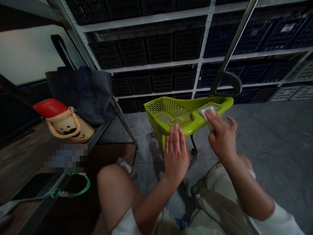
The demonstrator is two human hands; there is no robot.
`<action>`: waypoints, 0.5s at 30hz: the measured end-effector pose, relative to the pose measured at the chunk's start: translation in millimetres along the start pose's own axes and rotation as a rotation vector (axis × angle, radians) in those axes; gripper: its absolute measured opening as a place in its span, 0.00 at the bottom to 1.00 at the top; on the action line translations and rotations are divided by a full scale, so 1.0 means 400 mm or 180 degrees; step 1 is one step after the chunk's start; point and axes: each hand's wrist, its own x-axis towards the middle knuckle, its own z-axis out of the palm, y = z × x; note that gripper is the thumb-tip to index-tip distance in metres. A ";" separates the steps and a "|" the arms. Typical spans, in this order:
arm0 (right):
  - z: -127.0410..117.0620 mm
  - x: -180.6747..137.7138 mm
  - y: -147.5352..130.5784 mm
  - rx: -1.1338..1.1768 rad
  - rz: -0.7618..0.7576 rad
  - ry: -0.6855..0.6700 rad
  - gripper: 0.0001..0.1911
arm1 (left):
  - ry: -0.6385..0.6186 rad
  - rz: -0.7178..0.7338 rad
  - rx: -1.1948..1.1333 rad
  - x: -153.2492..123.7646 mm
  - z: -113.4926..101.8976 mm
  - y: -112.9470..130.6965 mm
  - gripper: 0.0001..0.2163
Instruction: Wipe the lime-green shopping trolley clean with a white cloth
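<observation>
A lime-green plastic shopping basket [153, 116] with lattice walls and small wheels stands on the floor in front of my knees. My left hand [176, 153] lies flat with fingers stretched out against the basket's near rim. At the right end, my right hand [222, 137] presses a white cloth or tissue [208, 112] onto the flat panel in the basket's rim. Its fingertips rest on the cloth, and part of the cloth is hidden under them. A dark grey handle [236, 81] on a metal pole rises behind the basket.
Shelves of dark crates [161, 49] fill the background. On the left, a table [14, 153] bears a red-capped cream bottle [70, 124] with a cartoon face, a dark tote bag [83, 91], a phone [35, 186] and a green cord [85, 184]. Grey tiled floor [276, 140] extends right.
</observation>
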 end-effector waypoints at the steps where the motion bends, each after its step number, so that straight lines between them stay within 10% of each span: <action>1: -0.003 -0.010 -0.039 0.0097 -0.0237 -0.0140 0.36 | 0.0014 -0.0021 -0.0008 -0.001 0.003 0.001 0.29; 7: -0.017 -0.046 -0.162 0.0574 -0.0780 -0.0509 0.41 | 0.0097 -0.0075 -0.0063 -0.007 0.010 -0.002 0.28; 15: -0.005 -0.012 0.001 0.0316 -0.0507 -0.0323 0.39 | -0.0036 0.0027 -0.0030 0.000 -0.006 -0.005 0.29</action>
